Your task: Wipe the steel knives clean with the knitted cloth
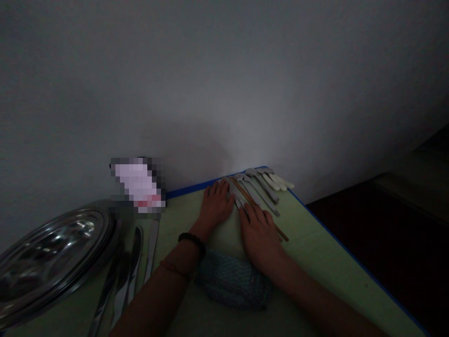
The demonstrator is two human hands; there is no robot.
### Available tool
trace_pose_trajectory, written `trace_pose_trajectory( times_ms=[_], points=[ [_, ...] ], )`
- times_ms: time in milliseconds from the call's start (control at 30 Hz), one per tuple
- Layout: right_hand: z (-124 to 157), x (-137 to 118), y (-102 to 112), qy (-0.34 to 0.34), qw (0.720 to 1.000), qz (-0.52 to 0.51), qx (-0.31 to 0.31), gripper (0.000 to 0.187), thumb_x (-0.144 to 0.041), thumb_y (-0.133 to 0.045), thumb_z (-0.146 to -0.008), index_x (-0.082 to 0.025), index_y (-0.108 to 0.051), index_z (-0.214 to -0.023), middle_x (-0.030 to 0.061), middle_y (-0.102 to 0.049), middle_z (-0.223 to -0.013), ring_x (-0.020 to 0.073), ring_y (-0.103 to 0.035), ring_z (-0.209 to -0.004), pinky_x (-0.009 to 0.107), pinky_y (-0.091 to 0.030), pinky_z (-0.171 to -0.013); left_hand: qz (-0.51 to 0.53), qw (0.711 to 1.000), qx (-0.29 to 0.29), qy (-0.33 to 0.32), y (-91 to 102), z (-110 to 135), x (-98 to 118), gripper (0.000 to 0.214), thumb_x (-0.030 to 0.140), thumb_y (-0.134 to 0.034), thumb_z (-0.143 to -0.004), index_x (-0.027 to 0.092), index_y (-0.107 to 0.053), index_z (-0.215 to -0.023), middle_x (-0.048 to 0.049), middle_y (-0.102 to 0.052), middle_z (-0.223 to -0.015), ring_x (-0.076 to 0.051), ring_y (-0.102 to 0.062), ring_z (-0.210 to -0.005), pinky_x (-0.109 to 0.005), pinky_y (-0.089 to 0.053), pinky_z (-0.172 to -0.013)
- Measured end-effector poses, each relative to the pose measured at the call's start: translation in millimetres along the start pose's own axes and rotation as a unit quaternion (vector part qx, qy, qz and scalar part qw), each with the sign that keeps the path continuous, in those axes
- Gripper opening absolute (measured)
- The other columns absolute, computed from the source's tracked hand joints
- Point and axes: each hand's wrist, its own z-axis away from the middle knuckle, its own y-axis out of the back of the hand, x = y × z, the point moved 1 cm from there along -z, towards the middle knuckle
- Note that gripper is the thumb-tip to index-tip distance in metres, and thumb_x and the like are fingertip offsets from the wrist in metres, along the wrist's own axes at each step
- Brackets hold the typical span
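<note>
My left hand [216, 203] lies palm down near the table's back edge, fingers stretched out and apart. Close to its right, my right hand [261, 236] rests with fingers extended over a slim metal utensil [238, 202], whose kind is hidden by the fingers. Brown chopsticks [242, 189] run beside it and partly under the right hand. Further right lie several metal spoons [257, 185] in a slanted row, then white-handled utensils [275, 180]. A bunched blue-green patterned cloth [235, 283] sits between my forearms.
Shiny metal plates [52, 262] are stacked at the left. Several table knives [135, 262] lie beside them. A blurred phone-like object [138, 185] leans against the wall [210, 93]. The green tabletop [315, 267] has a blue edge; dark floor [368, 224] lies beyond its right side.
</note>
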Motion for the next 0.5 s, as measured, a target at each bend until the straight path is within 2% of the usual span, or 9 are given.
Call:
trace_pose_trajectory(
  times_ms=[167, 500],
  points=[
    [0.9, 0.2, -0.8, 0.008, 1.000, 0.000, 0.005, 0.047, -0.006, -0.033, -0.086, -0.005, -0.045, -0.132, 0.0179, -0.050, -0.132, 0.0321, -0.044, -0.119, 0.046, -0.033, -0.098, -0.005, 1.000, -0.001, -0.003, -1.5, -0.1, -0.7, 0.053, 0.042, -0.022, -0.094, 0.018, -0.033, -0.140, -0.0046, -0.032, -0.149, -0.026, -0.027, -0.136, -0.045, -0.020, -0.110],
    [0.4, -1.4, -0.1, -0.001, 1.000, -0.007, -0.011, 0.048, -0.008, -0.033, -0.088, -0.006, -0.043, -0.134, 0.0170, -0.049, -0.133, 0.0314, -0.043, -0.119, 0.046, -0.031, -0.100, -0.010, 1.000, -0.004, -0.005, 0.7, -0.3, 0.7, 0.054, 0.043, -0.021, -0.095, 0.017, -0.033, -0.140, -0.0067, -0.034, -0.148, -0.026, -0.029, -0.135, -0.045, -0.022, -0.110]
  ],
)
